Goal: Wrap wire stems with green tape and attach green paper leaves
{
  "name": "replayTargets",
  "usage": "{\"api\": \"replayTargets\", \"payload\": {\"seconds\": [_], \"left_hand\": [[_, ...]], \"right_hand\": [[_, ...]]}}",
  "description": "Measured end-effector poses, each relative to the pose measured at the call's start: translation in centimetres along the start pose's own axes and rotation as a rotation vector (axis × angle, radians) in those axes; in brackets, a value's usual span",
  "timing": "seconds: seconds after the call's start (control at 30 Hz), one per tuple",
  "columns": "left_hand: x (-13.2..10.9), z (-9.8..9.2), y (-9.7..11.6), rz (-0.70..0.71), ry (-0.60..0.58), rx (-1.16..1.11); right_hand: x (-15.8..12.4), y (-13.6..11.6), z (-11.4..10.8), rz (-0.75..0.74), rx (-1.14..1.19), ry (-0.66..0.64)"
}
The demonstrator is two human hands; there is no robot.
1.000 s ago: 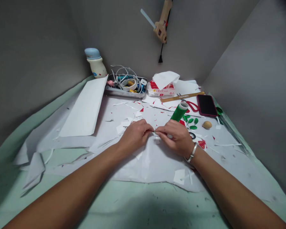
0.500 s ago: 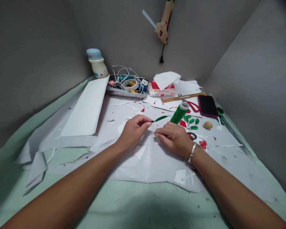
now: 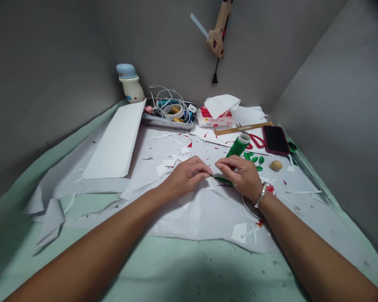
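My left hand [image 3: 189,174] is closed in a pinch on the end of a slim green leaf [image 3: 223,180], which points right. My right hand [image 3: 241,174] is just beyond the leaf's far tip, its thumb and forefinger pressed together. Whatever those fingertips hold is too fine to make out. Right behind this hand a spool of green thread [image 3: 237,147] stands tilted, its base hidden by the fingers. Several small green leaves [image 3: 254,159] lie to the right of the spool on the white paper [image 3: 182,222].
A metal tray [image 3: 170,123] of cords and tape stands at the back, left of a tissue pack [image 3: 214,117]. Red-handled scissors [image 3: 257,140], a wooden ruler [image 3: 244,128], a phone [image 3: 275,140] and a round tan object [image 3: 276,165] lie at right. Paper scraps are scattered about.
My left hand has moved right and toward me with the leaf. My right hand has shifted slightly right and away, and now sits above the leaf's far end.
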State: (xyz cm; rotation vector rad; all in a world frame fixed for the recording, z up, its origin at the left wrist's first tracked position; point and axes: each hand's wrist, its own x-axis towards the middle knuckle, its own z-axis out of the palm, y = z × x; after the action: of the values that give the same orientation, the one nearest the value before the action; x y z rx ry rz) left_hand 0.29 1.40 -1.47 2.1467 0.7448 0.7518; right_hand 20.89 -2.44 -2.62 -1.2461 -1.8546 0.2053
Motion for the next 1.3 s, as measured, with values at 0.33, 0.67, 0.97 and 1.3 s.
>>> {"api": "replayTargets", "payload": {"seconds": [0.33,0.67,0.97,1.3], "left_hand": [[0.2,0.0,-0.6,-0.152,0.245,0.1],[-0.1,0.4,-0.2,0.056,-0.084,0.119],[0.2,-0.1,-0.1,-0.203,0.227,-0.096],[-0.1,0.5,-0.9,0.053,0.019,0.349]], "right_hand": [[-0.7,-1.9,0.8,-0.317,-0.247,-0.178],[0.0,-0.4,-0.1,-0.075,-0.028,0.047],[-0.5,-1.1,0.8,-0.208,-0.141,-0.172],[-0.1,-1.2,0.1,-0.201,-0.145,0.002]]}}
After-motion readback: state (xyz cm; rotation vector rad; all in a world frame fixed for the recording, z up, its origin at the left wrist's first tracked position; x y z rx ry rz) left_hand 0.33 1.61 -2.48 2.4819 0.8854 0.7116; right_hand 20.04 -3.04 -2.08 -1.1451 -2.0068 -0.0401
